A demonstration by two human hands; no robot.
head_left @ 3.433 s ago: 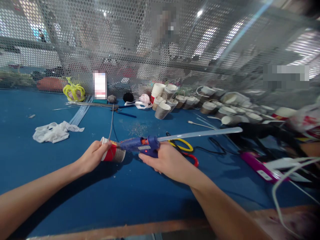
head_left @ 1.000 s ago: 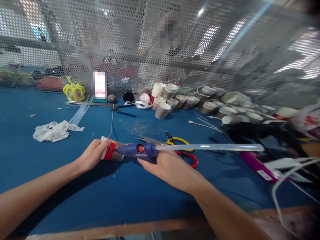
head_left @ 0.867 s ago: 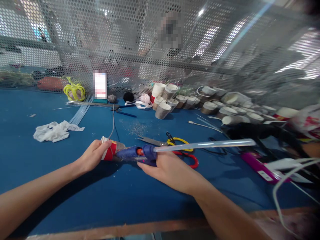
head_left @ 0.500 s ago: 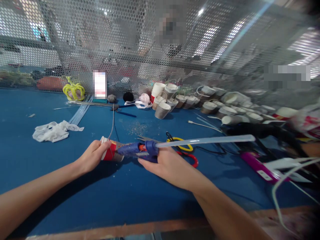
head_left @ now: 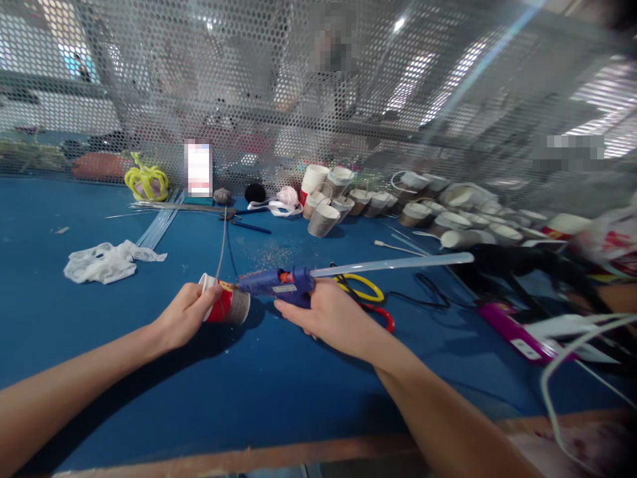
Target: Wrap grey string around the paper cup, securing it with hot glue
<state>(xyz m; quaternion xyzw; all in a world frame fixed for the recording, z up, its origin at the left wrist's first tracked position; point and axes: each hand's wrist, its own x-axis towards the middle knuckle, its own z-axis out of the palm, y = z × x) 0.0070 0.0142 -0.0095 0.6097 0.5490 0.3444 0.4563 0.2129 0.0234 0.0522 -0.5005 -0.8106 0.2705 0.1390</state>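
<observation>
Left of the scissors [head_left: 377,286], the paper cup [head_left: 227,309] is being gripped by the left hand [head_left: 186,309], the hot-glue gun [head_left: 271,283] clasped in the right hand [head_left: 332,313], its nozzle best kept steady, close against the cup's wall.

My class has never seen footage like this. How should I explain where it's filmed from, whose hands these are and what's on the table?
No machine: these are a person's bare hands, filmed by a camera worn on the head, looking forward and down. The left hand holds a red and white paper cup, grey toward its base. The right hand grips a blue glue gun, a translucent glue stick jutting from its back. On the blue table lie crumpled white material, a grey ball and more cups.
</observation>
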